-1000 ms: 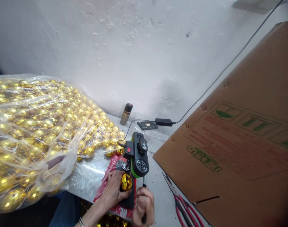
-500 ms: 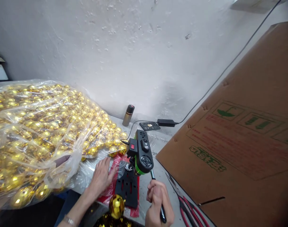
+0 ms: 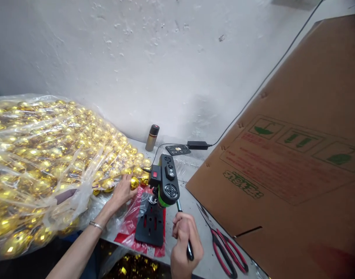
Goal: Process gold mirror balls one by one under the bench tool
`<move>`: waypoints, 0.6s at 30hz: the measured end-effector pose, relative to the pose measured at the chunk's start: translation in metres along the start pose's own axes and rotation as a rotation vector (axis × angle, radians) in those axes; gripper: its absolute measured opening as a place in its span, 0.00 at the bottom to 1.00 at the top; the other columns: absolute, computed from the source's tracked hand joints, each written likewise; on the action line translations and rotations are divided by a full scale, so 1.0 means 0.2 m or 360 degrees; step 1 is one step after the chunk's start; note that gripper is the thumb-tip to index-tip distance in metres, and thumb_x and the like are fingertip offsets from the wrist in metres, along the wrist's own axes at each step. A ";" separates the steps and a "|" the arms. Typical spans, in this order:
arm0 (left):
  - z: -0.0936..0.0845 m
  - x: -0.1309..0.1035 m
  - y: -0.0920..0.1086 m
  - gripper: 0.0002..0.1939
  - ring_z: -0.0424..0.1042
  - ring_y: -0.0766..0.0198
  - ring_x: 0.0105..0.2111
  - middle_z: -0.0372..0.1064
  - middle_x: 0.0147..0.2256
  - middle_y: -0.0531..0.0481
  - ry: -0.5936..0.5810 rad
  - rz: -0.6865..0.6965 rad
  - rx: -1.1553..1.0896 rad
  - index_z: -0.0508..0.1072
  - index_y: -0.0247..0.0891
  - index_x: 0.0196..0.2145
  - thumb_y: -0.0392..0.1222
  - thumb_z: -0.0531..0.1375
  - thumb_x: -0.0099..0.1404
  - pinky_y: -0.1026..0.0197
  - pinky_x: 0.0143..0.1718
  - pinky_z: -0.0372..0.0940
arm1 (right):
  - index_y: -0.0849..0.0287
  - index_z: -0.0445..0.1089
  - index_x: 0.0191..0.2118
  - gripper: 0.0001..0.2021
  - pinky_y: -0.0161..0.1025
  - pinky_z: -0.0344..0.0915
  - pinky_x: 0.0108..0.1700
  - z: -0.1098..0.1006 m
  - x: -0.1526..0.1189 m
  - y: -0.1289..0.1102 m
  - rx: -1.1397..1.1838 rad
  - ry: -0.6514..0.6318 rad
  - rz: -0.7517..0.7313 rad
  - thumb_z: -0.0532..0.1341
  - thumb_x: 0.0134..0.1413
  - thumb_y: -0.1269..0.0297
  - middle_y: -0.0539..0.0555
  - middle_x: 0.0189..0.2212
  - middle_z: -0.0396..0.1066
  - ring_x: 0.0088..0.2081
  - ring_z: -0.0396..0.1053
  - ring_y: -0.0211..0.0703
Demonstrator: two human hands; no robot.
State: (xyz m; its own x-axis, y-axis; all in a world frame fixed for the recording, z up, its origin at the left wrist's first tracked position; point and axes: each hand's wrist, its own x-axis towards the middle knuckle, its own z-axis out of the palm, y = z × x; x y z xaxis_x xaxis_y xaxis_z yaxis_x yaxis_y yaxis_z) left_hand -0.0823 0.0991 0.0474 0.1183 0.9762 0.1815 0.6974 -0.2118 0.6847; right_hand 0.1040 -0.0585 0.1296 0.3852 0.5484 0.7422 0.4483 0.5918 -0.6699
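My left hand (image 3: 122, 191) reaches to the mouth of the clear bag, its fingers around a gold faceted ball (image 3: 134, 183). In my right hand (image 3: 185, 240) is a black-handled lever (image 3: 190, 251), whose metal rod runs up to the small black and green machine (image 3: 169, 180). The machine stands on a black slotted base plate (image 3: 149, 228), over red plastic film (image 3: 123, 237). Many more gold balls fill the large clear bag (image 3: 87, 186) on the left.
A large cardboard box (image 3: 282, 155) leans at the right, with red-handled scissors (image 3: 226, 248) beside it. Near the wall are a spray can (image 3: 152, 138), a black panel (image 3: 178, 149) and a power adapter (image 3: 197, 145). Gold balls (image 3: 133, 267) lie below the table edge.
My left hand has moved forward to the bag's mouth and taken hold of a ball. The ball that was in the air by the base plate is gone from there. The view has shifted slightly.
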 end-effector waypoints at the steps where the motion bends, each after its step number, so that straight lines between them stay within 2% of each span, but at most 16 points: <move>1: 0.00 -0.04 0.01 0.22 0.78 0.51 0.45 0.76 0.48 0.42 0.0020 -0.0068 -0.0127 0.72 0.37 0.56 0.47 0.63 0.66 0.50 0.48 0.73 | 0.56 0.63 0.27 0.20 0.35 0.59 0.28 0.00 0.01 -0.01 0.0003 -0.0004 -0.0002 0.54 0.75 0.68 0.49 0.25 0.63 0.27 0.65 0.37; 3: 0.01 -0.14 0.05 0.26 0.76 0.57 0.34 0.76 0.39 0.48 0.0015 -0.0267 -0.0588 0.72 0.37 0.53 0.60 0.61 0.68 0.58 0.36 0.72 | 0.56 0.62 0.26 0.20 0.35 0.60 0.29 0.01 0.05 -0.04 0.0010 0.0008 0.0009 0.55 0.76 0.68 0.48 0.24 0.62 0.27 0.65 0.38; 5: 0.04 -0.26 0.10 0.33 0.70 0.64 0.25 0.73 0.31 0.54 -0.0073 -0.0528 -0.1164 0.73 0.38 0.49 0.70 0.63 0.63 0.63 0.27 0.65 | 0.55 0.63 0.26 0.20 0.35 0.59 0.28 0.02 0.08 -0.08 0.0012 0.0023 0.0054 0.55 0.76 0.66 0.47 0.24 0.61 0.26 0.64 0.37; 7: 0.09 -0.36 0.15 0.37 0.64 0.68 0.20 0.68 0.24 0.58 -0.0188 -0.0742 -0.1501 0.73 0.38 0.46 0.75 0.66 0.56 0.66 0.22 0.57 | 0.55 0.63 0.26 0.20 0.35 0.57 0.27 0.02 0.11 -0.11 -0.0004 0.0025 0.0104 0.55 0.76 0.64 0.47 0.23 0.61 0.25 0.61 0.36; 9: 0.15 -0.43 0.19 0.40 0.61 0.70 0.17 0.63 0.19 0.62 -0.0233 -0.0849 -0.1583 0.72 0.39 0.45 0.76 0.68 0.52 0.67 0.19 0.52 | 0.55 0.63 0.27 0.20 0.35 0.56 0.26 0.02 0.14 -0.13 -0.0033 0.0005 0.0129 0.55 0.77 0.63 0.47 0.23 0.61 0.24 0.60 0.36; 11: 0.20 -0.47 0.22 0.42 0.60 0.69 0.16 0.62 0.18 0.63 -0.0213 -0.0843 -0.1538 0.71 0.39 0.48 0.77 0.68 0.50 0.67 0.18 0.50 | 0.55 0.64 0.27 0.20 0.35 0.57 0.26 0.02 0.15 -0.14 -0.0049 -0.0019 0.0123 0.55 0.77 0.63 0.46 0.24 0.62 0.24 0.59 0.35; 14: 0.26 -0.50 0.24 0.42 0.62 0.67 0.14 0.63 0.17 0.64 -0.0182 -0.0732 -0.1374 0.69 0.40 0.52 0.75 0.68 0.52 0.65 0.17 0.50 | 0.55 0.64 0.28 0.20 0.34 0.58 0.28 0.01 0.14 -0.14 -0.0035 -0.0030 0.0103 0.54 0.77 0.64 0.46 0.24 0.62 0.25 0.61 0.35; 18: 0.30 -0.51 0.23 0.37 0.67 0.61 0.14 0.67 0.17 0.62 -0.0240 -0.0529 -0.1200 0.69 0.41 0.54 0.69 0.67 0.58 0.62 0.18 0.56 | 0.55 0.63 0.28 0.19 0.34 0.59 0.29 0.01 0.12 -0.13 -0.0027 -0.0035 0.0084 0.54 0.77 0.66 0.46 0.25 0.61 0.26 0.61 0.35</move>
State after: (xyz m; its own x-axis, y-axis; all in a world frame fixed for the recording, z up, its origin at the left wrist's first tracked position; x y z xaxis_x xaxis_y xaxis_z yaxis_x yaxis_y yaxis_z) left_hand -0.0190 -0.0079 0.0179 0.1209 0.9775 -0.1727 0.0590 0.1666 0.9843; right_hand 0.1006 -0.0595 0.1651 0.3910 0.5916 0.7051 0.4413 0.5518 -0.7077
